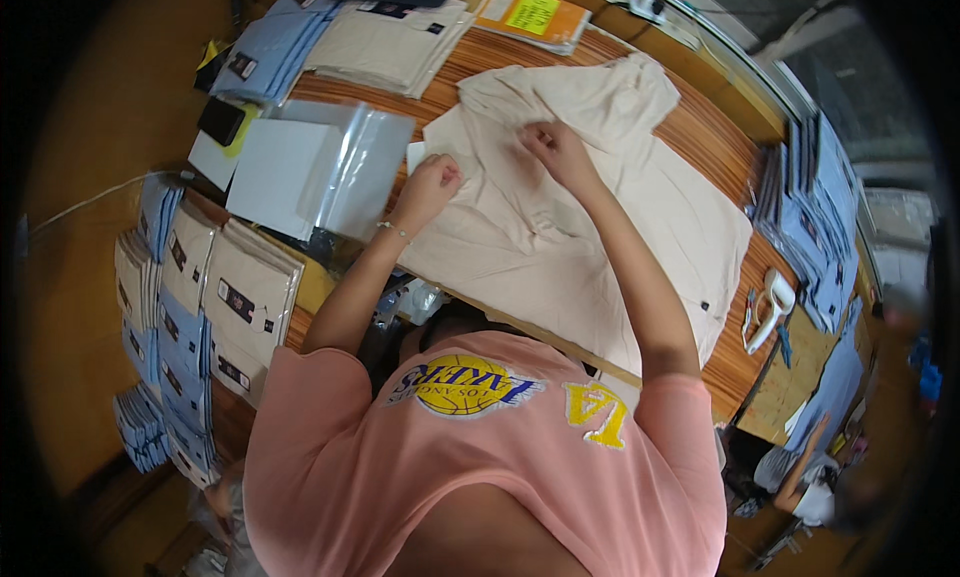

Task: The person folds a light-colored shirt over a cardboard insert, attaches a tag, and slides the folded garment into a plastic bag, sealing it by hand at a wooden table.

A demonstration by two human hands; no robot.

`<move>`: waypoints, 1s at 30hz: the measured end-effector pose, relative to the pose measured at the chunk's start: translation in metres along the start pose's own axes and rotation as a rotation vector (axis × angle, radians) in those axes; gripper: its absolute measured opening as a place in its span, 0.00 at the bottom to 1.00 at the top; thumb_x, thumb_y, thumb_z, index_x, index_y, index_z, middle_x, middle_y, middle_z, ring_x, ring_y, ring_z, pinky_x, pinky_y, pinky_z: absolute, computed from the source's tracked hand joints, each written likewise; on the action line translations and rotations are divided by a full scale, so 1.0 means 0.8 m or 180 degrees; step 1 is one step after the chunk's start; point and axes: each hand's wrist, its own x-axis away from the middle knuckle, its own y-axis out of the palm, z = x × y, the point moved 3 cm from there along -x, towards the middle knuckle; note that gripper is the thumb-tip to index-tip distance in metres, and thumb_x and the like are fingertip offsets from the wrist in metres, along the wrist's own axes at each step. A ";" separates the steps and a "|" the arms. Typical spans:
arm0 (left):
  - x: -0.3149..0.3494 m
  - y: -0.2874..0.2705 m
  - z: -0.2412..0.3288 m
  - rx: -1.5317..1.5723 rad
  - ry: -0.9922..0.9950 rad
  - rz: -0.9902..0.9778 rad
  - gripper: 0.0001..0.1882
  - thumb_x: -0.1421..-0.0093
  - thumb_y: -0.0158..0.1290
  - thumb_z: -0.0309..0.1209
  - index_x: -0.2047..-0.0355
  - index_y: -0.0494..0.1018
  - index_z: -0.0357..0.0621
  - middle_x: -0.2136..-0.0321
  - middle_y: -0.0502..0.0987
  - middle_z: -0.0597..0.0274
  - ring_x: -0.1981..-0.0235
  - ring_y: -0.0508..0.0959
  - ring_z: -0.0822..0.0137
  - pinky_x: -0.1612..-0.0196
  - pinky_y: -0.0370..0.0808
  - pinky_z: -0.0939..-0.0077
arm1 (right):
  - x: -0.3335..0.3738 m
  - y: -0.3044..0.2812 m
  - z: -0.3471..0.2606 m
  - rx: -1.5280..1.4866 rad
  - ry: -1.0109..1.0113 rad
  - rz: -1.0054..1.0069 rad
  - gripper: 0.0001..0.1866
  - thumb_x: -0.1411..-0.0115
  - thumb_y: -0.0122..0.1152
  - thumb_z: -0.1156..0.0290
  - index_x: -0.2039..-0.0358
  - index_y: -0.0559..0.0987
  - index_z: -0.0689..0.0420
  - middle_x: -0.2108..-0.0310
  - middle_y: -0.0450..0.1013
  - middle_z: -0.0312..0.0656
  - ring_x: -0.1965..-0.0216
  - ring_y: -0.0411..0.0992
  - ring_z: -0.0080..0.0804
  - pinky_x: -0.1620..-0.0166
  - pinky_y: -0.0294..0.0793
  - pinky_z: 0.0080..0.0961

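A beige garment (640, 217) lies spread over the striped wooden table, its far part bunched into loose folds. My left hand (432, 189), with a thin bracelet at the wrist, is closed at the garment's left side, its curled fingers against the cloth. Beside it, a small white piece like a tag or paper (415, 155) shows at the cloth's edge. My right hand (562, 157) is over the middle of the garment, fingers curled together and a shadow below them. Whatever its fingertips may pinch is too small to see.
Left of the garment lie clear plastic bags (370, 162) and white sheets (280, 182). Packed beige shirts (245, 297) and blue shirts (265, 57) are stacked leftward. An orange booklet (530, 17) sits at the back. Rightward are blue shirts (810, 212), a white handheld tool (772, 302) and another person (805, 482).
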 end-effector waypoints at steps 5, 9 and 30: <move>0.003 0.000 -0.008 -0.0178 0.0368 -0.0574 0.18 0.53 0.62 0.36 0.69 0.68 0.37 0.67 0.68 0.53 0.63 0.70 0.59 0.59 0.68 0.71 | -0.128 0.088 -0.033 0.1631 0.0631 0.0678 0.27 0.50 0.57 0.49 0.67 0.76 0.64 0.67 0.74 0.54 0.62 0.74 0.46 0.59 0.72 0.37; 0.003 -0.001 -0.001 -0.0396 0.0651 -0.0639 0.24 0.58 0.65 0.40 0.69 0.68 0.37 0.67 0.67 0.53 0.61 0.68 0.56 0.57 0.66 0.70 | -0.156 0.075 0.005 0.2407 0.0649 0.0501 0.22 0.51 0.57 0.54 0.66 0.76 0.61 0.68 0.75 0.52 0.64 0.74 0.45 0.59 0.72 0.37; 0.048 0.017 0.065 0.0762 -0.0644 -0.1036 0.24 0.42 0.49 0.45 0.56 0.67 0.38 0.58 0.71 0.51 0.56 0.72 0.55 0.52 0.67 0.66 | 0.184 -0.180 -0.081 -0.1371 0.0396 0.0539 0.16 0.53 0.54 0.72 0.61 0.76 0.62 0.63 0.73 0.42 0.61 0.72 0.30 0.54 0.68 0.22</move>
